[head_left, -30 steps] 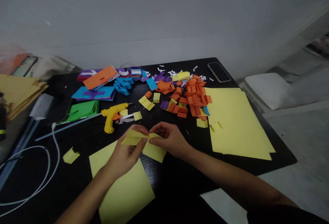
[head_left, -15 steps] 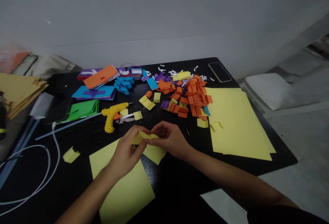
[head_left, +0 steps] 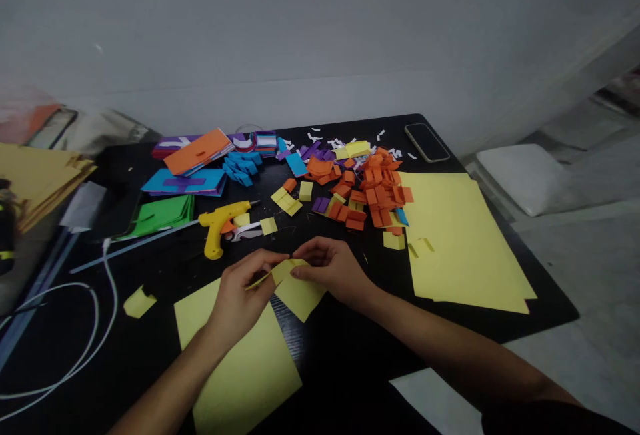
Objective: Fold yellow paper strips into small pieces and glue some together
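Note:
Between my hands, above the black table, is a creased piece of yellow paper (head_left: 301, 298); I cannot tell whether it is one piece or two. My left hand (head_left: 246, 292) pinches its left part, fingers closed, with a thin folded edge showing by the thumb. On the other side, my right hand (head_left: 336, 272) grips the upper right part between thumb and fingers. Under my left forearm lies a large yellow sheet (head_left: 245, 375). A yellow glue gun (head_left: 220, 222) and scissors (head_left: 246, 230) rest just beyond my left hand.
Small folded orange paper pieces (head_left: 383, 185) are heaped at the back. Large yellow sheets (head_left: 465, 242) lie at the right, below a phone (head_left: 427, 141). Green folded paper (head_left: 163, 215), blue folded paper (head_left: 193, 180) and a white cable (head_left: 113, 282) are on the left.
My left hand has shifted slightly left and its fingers have moved along the yellow paper. The paper's left part is now turned more edge-on. My right hand stays nearly in place.

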The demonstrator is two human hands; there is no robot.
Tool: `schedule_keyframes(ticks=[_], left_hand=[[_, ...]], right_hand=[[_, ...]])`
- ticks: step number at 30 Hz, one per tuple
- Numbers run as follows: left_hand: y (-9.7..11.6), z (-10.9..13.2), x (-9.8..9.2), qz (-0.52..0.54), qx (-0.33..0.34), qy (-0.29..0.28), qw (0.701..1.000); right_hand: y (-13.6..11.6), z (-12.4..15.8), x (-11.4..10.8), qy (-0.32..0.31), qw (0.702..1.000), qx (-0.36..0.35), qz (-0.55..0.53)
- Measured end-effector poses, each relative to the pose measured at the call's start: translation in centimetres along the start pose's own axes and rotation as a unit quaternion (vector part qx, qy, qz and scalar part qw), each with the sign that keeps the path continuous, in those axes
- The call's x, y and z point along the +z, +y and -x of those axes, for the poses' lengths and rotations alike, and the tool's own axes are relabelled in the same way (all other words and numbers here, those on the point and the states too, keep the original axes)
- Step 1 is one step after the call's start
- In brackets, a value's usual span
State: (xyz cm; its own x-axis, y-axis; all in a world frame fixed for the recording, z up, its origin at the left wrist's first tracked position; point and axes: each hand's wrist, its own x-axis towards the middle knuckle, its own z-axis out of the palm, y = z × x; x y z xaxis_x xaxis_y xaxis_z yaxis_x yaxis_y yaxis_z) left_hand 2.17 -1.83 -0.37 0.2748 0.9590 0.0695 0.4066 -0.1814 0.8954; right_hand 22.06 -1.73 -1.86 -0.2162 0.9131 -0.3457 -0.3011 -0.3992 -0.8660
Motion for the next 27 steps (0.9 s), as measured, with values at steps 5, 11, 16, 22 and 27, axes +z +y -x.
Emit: schedule_keyframes(ticks=[5, 11, 16, 22, 27], left_hand=[[-0.1, 0.0, 0.1, -0.024, 0.037, 0.007, 0.999], [-0.4, 0.1, 0.1, -0.017, 0.042, 0.007, 0.999], [0.1, -0.1, 0.2, -0.023, 0.032, 0.019, 0.999], [0.8, -0.3, 0.5, 0.033, -0.051, 0.03, 0.998], [1.2, -0.6, 0.6, 0.08, -0.094, 0.028, 0.992]], right_hand=[[-0.1, 0.0, 0.1, 0.009, 1.0, 0.01, -0.016], [-0.3, 0.1, 0.1, 0.013, 1.0, 0.014, -0.01], [-0.2, 0.1, 0.2, 0.012, 1.0, 0.012, -0.014], [-0.1, 0.0, 0.0, -0.016, 1.0, 0.002, -0.004], [0.2, -0.2, -0.1, -0.023, 0.999, -0.022, 0.031]])
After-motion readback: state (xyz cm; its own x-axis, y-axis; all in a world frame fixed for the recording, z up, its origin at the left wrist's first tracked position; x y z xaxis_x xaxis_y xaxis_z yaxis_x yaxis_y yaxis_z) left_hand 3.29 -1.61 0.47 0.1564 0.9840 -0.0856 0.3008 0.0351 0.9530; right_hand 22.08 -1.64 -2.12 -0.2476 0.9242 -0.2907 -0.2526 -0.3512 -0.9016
